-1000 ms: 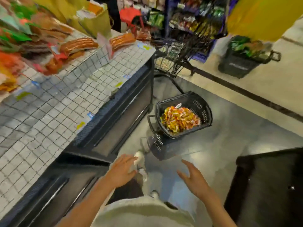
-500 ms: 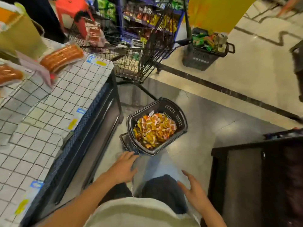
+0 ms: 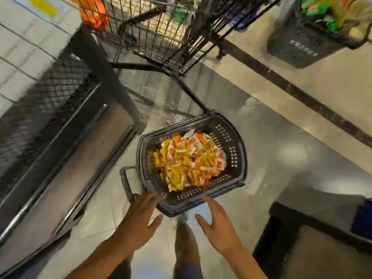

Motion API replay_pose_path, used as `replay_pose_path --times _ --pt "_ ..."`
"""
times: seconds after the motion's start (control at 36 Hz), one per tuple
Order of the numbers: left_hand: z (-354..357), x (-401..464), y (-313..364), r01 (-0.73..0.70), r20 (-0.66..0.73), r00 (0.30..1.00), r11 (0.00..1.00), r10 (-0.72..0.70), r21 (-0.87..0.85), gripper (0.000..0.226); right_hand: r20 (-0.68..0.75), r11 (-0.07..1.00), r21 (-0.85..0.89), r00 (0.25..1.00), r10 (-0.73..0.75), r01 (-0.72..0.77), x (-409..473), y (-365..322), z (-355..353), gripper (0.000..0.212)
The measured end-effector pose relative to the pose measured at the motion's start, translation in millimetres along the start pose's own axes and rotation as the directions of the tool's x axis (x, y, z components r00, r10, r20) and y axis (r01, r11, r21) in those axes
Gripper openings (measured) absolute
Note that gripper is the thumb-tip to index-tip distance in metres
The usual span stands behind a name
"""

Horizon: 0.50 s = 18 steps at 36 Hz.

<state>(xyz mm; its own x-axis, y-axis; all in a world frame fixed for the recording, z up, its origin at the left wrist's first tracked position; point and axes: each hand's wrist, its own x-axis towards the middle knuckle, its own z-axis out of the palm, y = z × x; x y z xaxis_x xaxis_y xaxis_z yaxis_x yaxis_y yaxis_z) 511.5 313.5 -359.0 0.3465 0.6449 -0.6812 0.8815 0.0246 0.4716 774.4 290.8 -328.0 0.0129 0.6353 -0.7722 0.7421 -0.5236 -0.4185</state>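
A black plastic shopping basket (image 3: 234, 150) stands on the shop floor, filled with several small orange, yellow and white sachets (image 3: 190, 161). Its handle (image 3: 125, 181) sticks out at the lower left. My left hand (image 3: 141, 220) reaches forward with spread fingers, the fingertips at the basket's near rim. My right hand (image 3: 217, 224) is open too, its fingers extended just short of the near rim. Neither hand holds anything.
A dark display counter (image 3: 60, 121) with a wire-grid top runs along the left. A wire shopping trolley (image 3: 161, 31) stands behind the basket. A second dark basket (image 3: 302, 47) with green goods sits at the top right. A black cabinet (image 3: 314, 248) stands at the lower right.
The view has closed in on the basket and tilted down. Both hands have stretched forward from near my body to the basket's near rim.
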Motion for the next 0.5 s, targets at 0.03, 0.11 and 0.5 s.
replay_pose_path --times 0.03,0.11,0.5 --pt "13 19 -3 0.02 0.006 1.0 1.0 -0.02 -0.004 0.058 0.016 1.0 -0.018 1.0 -0.024 0.024 24 7 0 0.062" --pt "48 68 -12 0.067 0.036 0.997 0.998 -0.067 0.002 0.06 0.053 0.995 -0.079 0.997 -0.057 0.061 91 27 -3 0.06" --pt "130 225 -57 0.225 0.159 0.962 0.974 -0.223 0.007 0.065 0.111 0.888 -0.46 0.993 0.033 0.022 291 93 54 0.118"
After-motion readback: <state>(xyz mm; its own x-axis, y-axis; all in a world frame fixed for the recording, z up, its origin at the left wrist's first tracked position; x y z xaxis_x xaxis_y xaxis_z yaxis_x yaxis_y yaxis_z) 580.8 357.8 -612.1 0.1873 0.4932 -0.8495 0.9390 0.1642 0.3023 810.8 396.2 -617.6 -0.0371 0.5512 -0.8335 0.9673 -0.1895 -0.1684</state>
